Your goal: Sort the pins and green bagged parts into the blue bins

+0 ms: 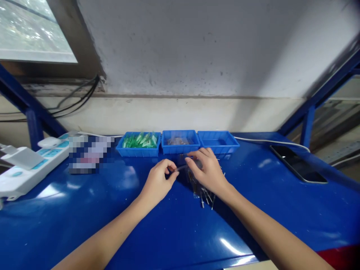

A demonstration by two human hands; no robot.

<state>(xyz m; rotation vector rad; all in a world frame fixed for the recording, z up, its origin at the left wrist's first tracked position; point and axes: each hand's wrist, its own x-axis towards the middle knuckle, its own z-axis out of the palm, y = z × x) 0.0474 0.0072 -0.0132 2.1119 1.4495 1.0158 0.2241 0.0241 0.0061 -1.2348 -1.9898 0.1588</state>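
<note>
Three blue bins (137, 152) stand in a row, and the table also bears one phone (299, 165), one power strip (17, 182) and one pixelated item (90, 155). Two hands, a left hand (161, 178) and a right hand (208, 168), have one thin piece (181, 168) between them. The metal pins (202, 200) number at least three, though blur and the right hand make any full count uncertain.

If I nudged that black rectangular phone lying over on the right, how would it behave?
The flat black phone would probably stay stiff, since its slab body looks straight and unbent. It would likely slide rather than roll or tip, lying flat on the glossy blue table. Its smooth, shiny face may feel slippery and could be fragile if dropped.
</note>
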